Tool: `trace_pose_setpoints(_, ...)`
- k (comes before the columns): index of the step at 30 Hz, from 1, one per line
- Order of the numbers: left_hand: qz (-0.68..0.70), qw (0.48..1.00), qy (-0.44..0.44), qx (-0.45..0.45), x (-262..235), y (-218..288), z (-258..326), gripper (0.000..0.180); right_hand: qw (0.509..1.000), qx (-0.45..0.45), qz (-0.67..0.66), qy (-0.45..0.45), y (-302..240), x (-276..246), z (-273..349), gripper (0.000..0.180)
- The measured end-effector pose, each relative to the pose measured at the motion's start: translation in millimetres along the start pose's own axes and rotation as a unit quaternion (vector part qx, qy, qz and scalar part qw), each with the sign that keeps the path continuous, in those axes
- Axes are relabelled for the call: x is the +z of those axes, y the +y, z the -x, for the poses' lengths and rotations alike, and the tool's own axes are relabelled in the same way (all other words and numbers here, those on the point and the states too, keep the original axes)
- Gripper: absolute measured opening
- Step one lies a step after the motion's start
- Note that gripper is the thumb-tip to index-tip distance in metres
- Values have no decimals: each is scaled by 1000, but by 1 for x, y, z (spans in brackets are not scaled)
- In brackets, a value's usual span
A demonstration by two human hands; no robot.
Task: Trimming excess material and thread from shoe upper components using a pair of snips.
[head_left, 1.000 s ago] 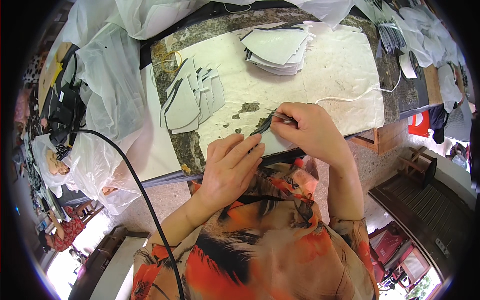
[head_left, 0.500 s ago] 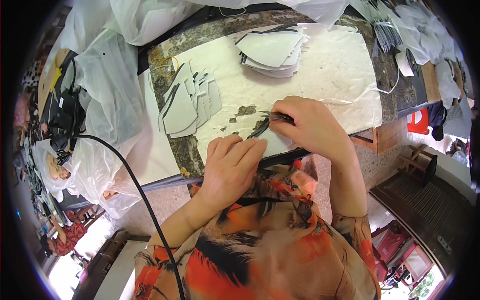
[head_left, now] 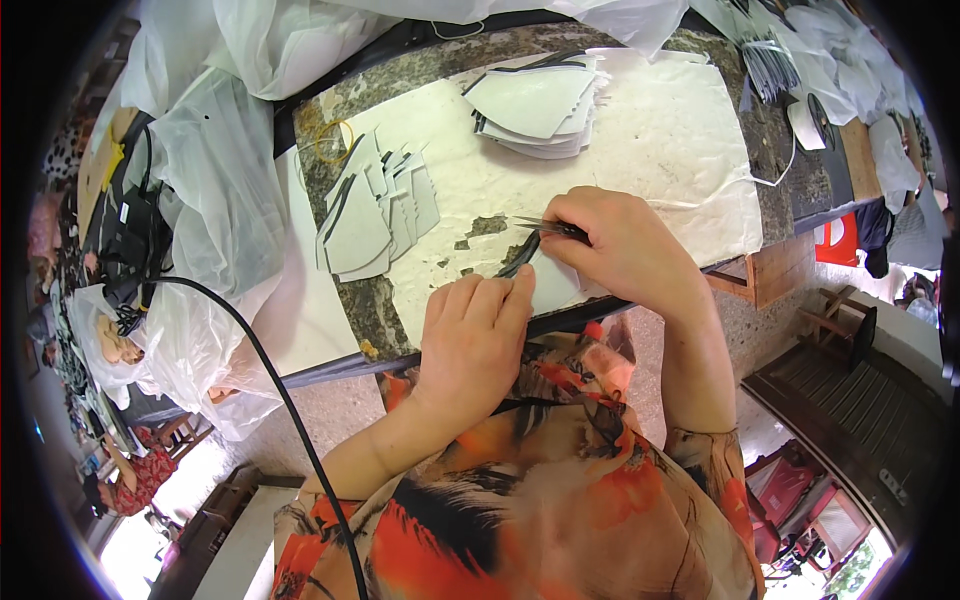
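Note:
A white cut piece (head_left: 556, 284) with a black strip (head_left: 522, 258) along its curved edge lies at the table's near edge. My left hand (head_left: 470, 335) presses on the piece's left end, fingers close together, thumb hidden. With closed fingers my right hand (head_left: 620, 240) holds small pointed snips (head_left: 545, 226), their dark handle partly inside the palm. The tips point left, just above the black strip, and stand slightly apart. Part of my right hand also rests against the piece.
A neat stack of white pieces (head_left: 535, 105) lies at the back, and a fanned pile of pieces (head_left: 375, 215) at left. Worn white sheeting (head_left: 670, 140) covers the board. A tape roll (head_left: 806, 126) stands at right. Plastic bags (head_left: 225, 180) and a black cable (head_left: 250, 335) lie left.
My left hand has shifted slightly, its fingers now straighter and pointing more away from me. My right hand has moved a little upward, and the tips of the snips look farther apart.

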State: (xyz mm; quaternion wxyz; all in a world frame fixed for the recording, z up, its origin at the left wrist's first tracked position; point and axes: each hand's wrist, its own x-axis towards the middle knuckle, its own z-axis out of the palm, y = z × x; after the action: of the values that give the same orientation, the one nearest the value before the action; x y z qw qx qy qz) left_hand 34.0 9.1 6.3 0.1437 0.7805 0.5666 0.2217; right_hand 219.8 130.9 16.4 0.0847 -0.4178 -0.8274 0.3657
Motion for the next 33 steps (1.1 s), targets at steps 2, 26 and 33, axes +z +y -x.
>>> trace_pose_setpoints(2, -13, 1000, 6, 6, 1, 2, 1, 47, 1000, -1, -1, 10, 0, 0, 0, 22)
trace_pose_setpoints(26, -11, 999, -40, -1, -4, 1, -14, 44, 999, -42, 5, 28, 13, -5, -12, 21)
trace_pose_setpoints(33, -13, 996, -92, -11, -11, 3, -26, 52, 999, -5, -13, 46, 16, -6, -17, 20)
